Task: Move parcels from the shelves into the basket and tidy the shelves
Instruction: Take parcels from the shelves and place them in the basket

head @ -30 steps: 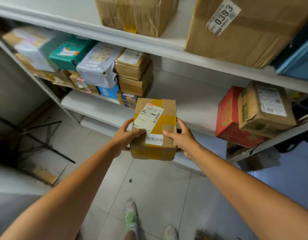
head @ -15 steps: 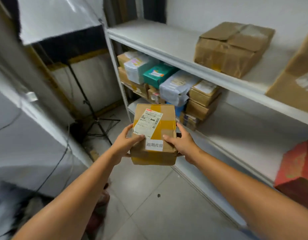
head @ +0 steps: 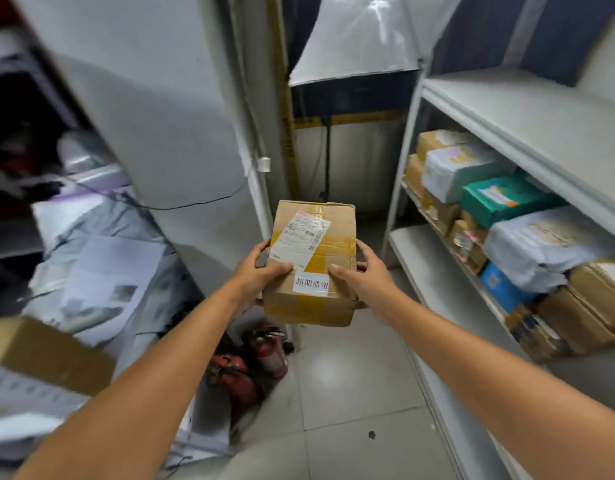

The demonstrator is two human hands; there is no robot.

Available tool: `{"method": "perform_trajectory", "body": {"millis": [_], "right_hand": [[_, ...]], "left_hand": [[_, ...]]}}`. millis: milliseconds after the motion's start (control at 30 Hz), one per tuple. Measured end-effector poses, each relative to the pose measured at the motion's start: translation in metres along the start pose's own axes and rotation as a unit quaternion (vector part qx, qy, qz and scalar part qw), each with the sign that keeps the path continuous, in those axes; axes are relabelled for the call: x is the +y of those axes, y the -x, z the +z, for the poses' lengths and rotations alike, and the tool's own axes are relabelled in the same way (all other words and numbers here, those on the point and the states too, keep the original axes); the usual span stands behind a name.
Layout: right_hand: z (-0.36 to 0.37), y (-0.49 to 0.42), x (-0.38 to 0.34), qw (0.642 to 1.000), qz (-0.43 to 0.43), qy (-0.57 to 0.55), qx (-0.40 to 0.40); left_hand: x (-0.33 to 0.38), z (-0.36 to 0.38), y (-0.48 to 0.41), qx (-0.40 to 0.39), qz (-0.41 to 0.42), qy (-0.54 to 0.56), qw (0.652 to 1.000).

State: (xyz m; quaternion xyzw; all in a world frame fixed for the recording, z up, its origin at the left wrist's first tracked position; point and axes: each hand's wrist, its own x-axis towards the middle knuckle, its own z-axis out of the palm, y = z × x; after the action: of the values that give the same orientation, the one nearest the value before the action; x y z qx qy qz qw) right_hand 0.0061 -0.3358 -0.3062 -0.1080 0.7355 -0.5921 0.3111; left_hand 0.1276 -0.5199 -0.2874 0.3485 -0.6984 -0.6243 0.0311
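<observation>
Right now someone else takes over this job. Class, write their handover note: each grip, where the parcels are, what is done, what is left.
Left grip: holds the taped cardboard box by its left side, thumb on top.
Right grip: holds the same box by its right side.
Parcels: a stack of parcels sits on the white shelf at the right.
Done: one box is off the shelves, held over the floor.
Left: put it in the basket, which I cannot make out here; then move the rest and tidy.

White shelving (head: 434,268) on R; mid shelf: stacked parcels (head: 472,233), i.e. cardboard boxes (head: 590,306), teal box (head: 503,199), grey polybag (head: 548,244)
</observation>
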Motion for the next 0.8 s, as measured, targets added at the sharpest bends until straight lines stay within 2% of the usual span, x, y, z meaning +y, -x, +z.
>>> {"method": "perform_trajectory", "body": {"millis": [167,367,633,800], "right_hand": [[0.031,-0.003,-0.01,0.992,-0.024,0.044,-0.114],[0.07,0.025,-0.004,0.965,-0.022,0.084,-0.248],[0.154,0.099,0.034,0.912,-0.026,0.112,-0.393],[0.214,0.156,0.06,0.877,-0.03,0.129,-0.461]], "left_hand": [[-0.028,-0.025,0.044,0.126,-0.031,0.033,0.991],[-0.075,-0.036,0.12,0.232,-0.058,0.089,0.967],[-0.147,-0.06,0.241,0.367,-0.117,0.145,0.911],[-0.194,-0.08,0.319,0.416,-0.164,0.185,0.875]]}}
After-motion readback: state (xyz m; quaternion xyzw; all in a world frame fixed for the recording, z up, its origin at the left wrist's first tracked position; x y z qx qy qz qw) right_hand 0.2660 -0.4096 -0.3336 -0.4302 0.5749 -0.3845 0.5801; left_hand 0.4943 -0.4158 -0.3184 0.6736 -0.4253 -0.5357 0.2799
